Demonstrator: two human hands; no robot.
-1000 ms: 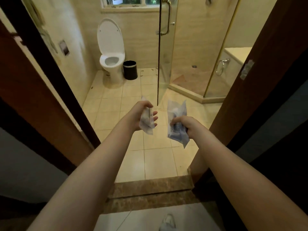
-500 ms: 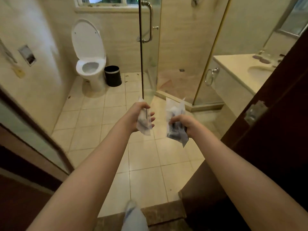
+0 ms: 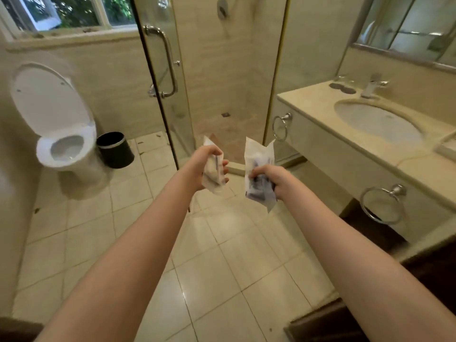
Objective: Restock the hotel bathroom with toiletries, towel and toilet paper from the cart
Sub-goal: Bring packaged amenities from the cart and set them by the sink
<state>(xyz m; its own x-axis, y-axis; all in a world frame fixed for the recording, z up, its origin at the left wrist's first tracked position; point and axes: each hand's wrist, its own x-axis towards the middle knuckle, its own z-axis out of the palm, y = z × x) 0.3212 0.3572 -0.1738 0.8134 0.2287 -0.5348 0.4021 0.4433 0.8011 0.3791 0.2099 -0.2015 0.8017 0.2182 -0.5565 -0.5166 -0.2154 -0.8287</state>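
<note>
Two clear plastic toiletry packets stayed clenched in our left hand and right hand as the beige vanity counter neared.

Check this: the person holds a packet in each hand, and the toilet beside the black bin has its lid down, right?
Not quite: the head view shows the toilet lid raised, not down. The left hand and right hand do hold packets, and the black bin is beside the toilet.

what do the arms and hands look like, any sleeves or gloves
The left arm and right arm are bare as far as the view shows, no sleeves. The left hand and right hand wear no gloves; no watch, ring or band shows.
</note>
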